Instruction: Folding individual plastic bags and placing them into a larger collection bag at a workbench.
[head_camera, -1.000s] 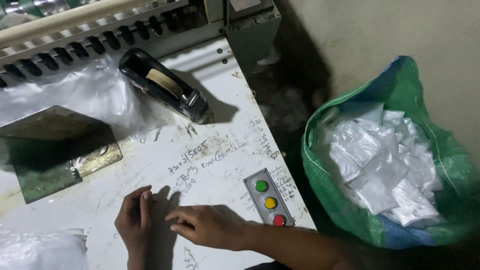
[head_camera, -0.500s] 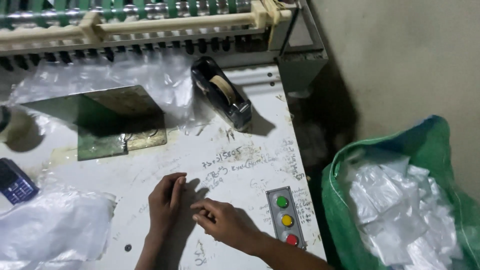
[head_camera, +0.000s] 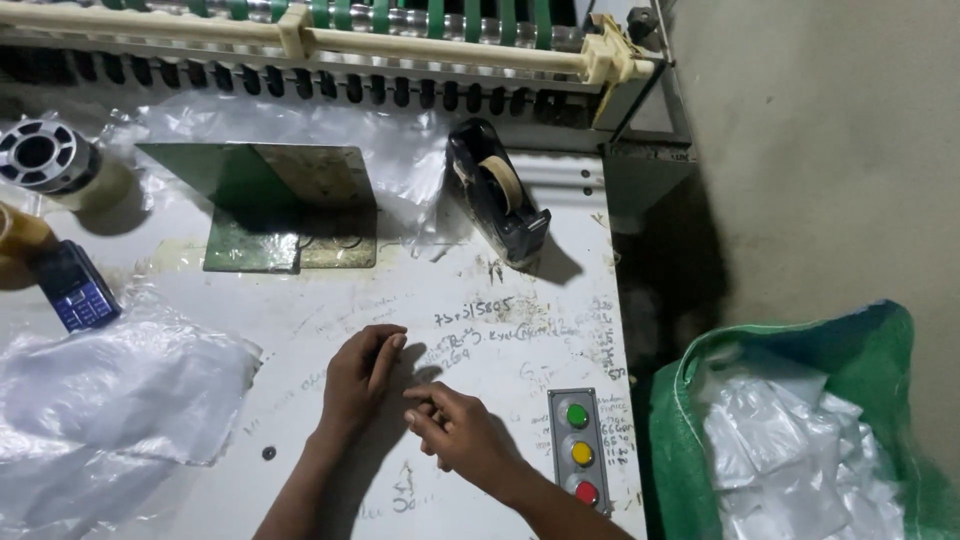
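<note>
Both hands rest on the white table (head_camera: 300, 300) near its front edge. The left hand (head_camera: 358, 378) lies palm down, fingers together, holding nothing. The right hand (head_camera: 462, 432) is loosely curled; whether it pinches anything cannot be told. No item is gripped: this reads as a pause between pieces. The nearest workpiece, a clear crumpled plastic sheet (head_camera: 110, 400), lies at the front left, so fetching it calls for a leftward reach.

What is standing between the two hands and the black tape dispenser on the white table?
Nothing visible. Between the left hand, the right hand and the black tape dispenser lies only bare white table with handwriting. The clear plastic sheet lies farther left.
</note>
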